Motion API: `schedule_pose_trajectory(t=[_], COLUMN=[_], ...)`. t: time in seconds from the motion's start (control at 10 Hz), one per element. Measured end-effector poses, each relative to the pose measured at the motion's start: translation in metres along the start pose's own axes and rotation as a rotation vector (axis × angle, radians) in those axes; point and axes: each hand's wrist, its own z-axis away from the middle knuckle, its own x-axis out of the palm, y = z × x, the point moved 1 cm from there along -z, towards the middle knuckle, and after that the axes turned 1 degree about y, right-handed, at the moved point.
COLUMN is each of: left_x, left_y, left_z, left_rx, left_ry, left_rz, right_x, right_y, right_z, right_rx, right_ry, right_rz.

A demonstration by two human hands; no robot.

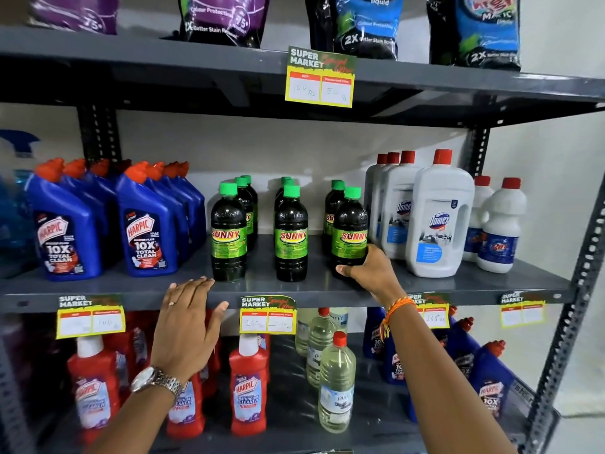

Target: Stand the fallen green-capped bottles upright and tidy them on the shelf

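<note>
Dark bottles with green caps and green SUNNY labels stand upright in three rows on the grey middle shelf (294, 291). The front left bottle (228, 231) and the front middle bottle (291, 234) stand free. My right hand (370, 273) grips the base of the front right bottle (349, 232), which is upright on the shelf. My left hand (186, 317) rests flat on the shelf's front edge, fingers spread, just left of the front left bottle and holding nothing. More green-capped bottles stand behind each front one, partly hidden.
Blue Harpic bottles (144, 224) crowd the shelf to the left; white Domex bottles (438, 221) stand close on the right. Price tags (267, 314) hang from the shelf edge. Red Harpic bottles (248, 385) and clear bottles (337, 385) fill the shelf below; pouches (226, 18) sit above.
</note>
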Motion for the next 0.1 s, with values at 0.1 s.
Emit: schedule_pose_trajectory(t=[0.1], left_x=[-0.0006], left_y=[0.0028], left_z=[-0.0006], left_rx=[-0.076], left_ry=[-0.009], left_rz=[0.075], right_x=[-0.0077], right_y=[-0.0060], right_z=[0.0045], right_rx=[-0.023], right_ry=[0.071], right_rz=[-0.153])
